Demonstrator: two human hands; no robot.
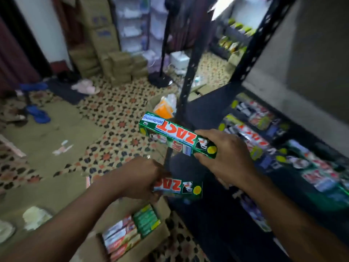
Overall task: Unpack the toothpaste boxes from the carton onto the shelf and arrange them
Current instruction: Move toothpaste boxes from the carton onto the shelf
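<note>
Underfoot, patterned floor tiles (117,110) run to stacked cardboard boxes (117,67) at upper centre. The right hand (224,157) grips a green ZACT toothpaste box (170,133) mid-frame, over the black shelf (207,220). The left hand (143,178) pinches a second ZACT box (181,188) above the open carton (132,231) at the bottom.

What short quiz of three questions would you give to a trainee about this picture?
1. True or false: the right hand holds a green ZACT toothpaste box.
2. What does the left hand grip? A) a bottle B) a second ZACT box C) nothing
3. Fill in: more toothpaste boxes lie in the open ___ below the left hand.
Key: 1 true; 2 B; 3 carton.
</note>
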